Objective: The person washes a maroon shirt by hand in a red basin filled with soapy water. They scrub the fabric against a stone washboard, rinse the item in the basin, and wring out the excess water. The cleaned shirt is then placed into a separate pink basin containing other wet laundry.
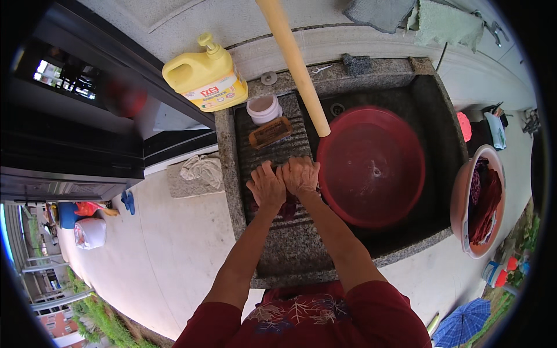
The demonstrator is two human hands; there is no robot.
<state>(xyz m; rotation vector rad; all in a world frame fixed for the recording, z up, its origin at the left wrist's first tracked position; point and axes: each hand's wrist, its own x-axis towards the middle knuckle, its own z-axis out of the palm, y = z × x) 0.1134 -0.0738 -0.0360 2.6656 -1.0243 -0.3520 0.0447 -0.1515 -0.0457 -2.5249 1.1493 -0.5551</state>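
Side by side on the ribbed stone washboard (pixel 301 235), my left hand (pixel 268 184) and my right hand (pixel 300 175) press down with curled fingers. Beneath them a dark red cloth (pixel 287 210) shows in part; my hands hide the rest of it. Just beyond my knuckles lies a brown scrubbing brush (pixel 270 133), and a small whitish jar (pixel 264 109) stands behind it. To the right, inside the stone sink (pixel 445 116), a red basin (pixel 419 188) holds water.
A pale yellow pole (pixel 293 64) slants down to the basin's rim. At the sink's far left stands a yellow pump jug (pixel 206 78). A pink tub (pixel 461 211) of clothes is at the right. A rag (pixel 203 170) lies on a block at the left.
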